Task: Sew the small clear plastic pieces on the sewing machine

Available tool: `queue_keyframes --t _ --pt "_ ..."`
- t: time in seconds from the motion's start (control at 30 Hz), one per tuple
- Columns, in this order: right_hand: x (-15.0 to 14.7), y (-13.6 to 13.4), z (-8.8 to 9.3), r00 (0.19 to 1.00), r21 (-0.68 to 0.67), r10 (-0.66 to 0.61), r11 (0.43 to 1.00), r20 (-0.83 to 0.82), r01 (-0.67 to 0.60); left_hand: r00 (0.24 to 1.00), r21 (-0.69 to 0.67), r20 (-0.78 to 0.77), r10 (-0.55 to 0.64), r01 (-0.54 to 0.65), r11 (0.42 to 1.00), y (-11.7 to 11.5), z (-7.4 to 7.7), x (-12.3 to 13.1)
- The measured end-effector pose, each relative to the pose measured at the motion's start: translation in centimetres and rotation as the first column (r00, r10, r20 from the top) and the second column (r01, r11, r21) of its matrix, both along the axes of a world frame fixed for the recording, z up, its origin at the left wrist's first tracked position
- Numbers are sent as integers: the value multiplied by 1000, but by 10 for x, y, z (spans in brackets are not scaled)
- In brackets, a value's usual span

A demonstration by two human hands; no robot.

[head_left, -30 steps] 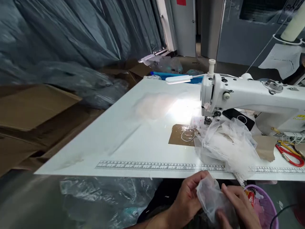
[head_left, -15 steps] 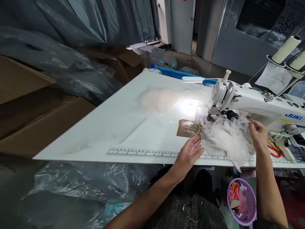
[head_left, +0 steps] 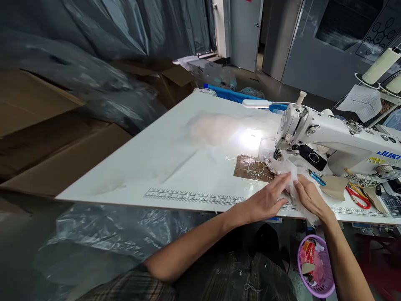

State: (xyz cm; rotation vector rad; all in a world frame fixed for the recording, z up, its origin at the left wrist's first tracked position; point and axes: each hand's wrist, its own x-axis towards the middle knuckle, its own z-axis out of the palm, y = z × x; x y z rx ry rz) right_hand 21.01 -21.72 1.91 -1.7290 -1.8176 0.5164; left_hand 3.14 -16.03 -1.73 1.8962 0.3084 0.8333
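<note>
White sheer tulle [head_left: 293,164] with a lace edge lies bunched under the needle of a white sewing machine [head_left: 332,129]. My right hand [head_left: 310,197] grips the tulle in front of the needle, fingers bent and closed, part of the cloth hidden behind them. Beside it, my left hand [head_left: 270,200] touches the tulle with its fingertips; its fingers are stretched out and the thumb stands apart. Just left of the cloth, a thin ring [head_left: 256,168] rests on a shiny brown patch [head_left: 242,170] of the tabletop.
A printed ruler [head_left: 188,197] runs along the front of the white table [head_left: 125,167]. Right of the cloth are a black phone-like device [head_left: 313,157], blue snips [head_left: 317,178] and red-handled scissors [head_left: 357,198]. A purple basket [head_left: 328,267] stands below; cardboard boxes [head_left: 62,154] are left.
My right hand has moved left with the tulle, drawing the spread cloth into a narrow bunch. My left hand has come right to meet it. The device and blue snips now show clearly.
</note>
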Motion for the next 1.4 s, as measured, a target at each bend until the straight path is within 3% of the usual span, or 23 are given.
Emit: queue_keyframes --t 0.1,0.27,0.37,0.43,0.57,0.63,0.7,0.8,0.9,1.0,1.07,1.23,1.3,1.4 --pt "-2 -5 -6 996 -40 -84 996 40 86 991 267 -125 -53 85 960 9 4 9" --pt "5 -6 -16 982 -68 -185 981 -36 182 953 497 -298 51 110 861 22 16 29" --pt "13 -6 -21 981 -23 -156 988 -116 154 913 657 -389 120 184 731 31 22 33" --pt "19 -10 -21 982 98 -147 982 -119 159 895 739 -417 159 231 632 35 23 32" --pt "19 -29 -6 973 433 -218 886 74 166 903 888 -357 239 249 387 32 18 27" --pt "9 -40 0 967 475 -158 879 200 45 909 927 -329 257 259 270 28 16 26" --pt "-4 -46 -4 944 441 -76 894 320 -77 911 937 -321 258 267 225 26 14 25" --pt "-17 -44 -28 902 404 -55 904 429 -138 902 923 -347 255 282 261 28 14 21" --pt "-17 -40 -53 905 442 -91 890 415 -113 901 878 -391 191 302 372 35 14 14" --pt "-14 -39 -63 927 492 -106 866 361 -93 934 842 -322 152 209 498 43 17 6" --pt "-13 -41 -63 933 496 -100 863 346 -91 948 823 -287 138 170 542 48 19 5" --pt "-18 -45 -61 944 502 -90 861 316 -86 902 723 -424 -83 393 569 52 13 10" --pt "-18 -47 -59 956 499 -77 863 282 -77 914 743 -404 -37 351 570 47 5 11" --pt "-12 -49 -47 974 517 -95 855 204 -25 961 816 -265 77 181 549 36 -9 7"
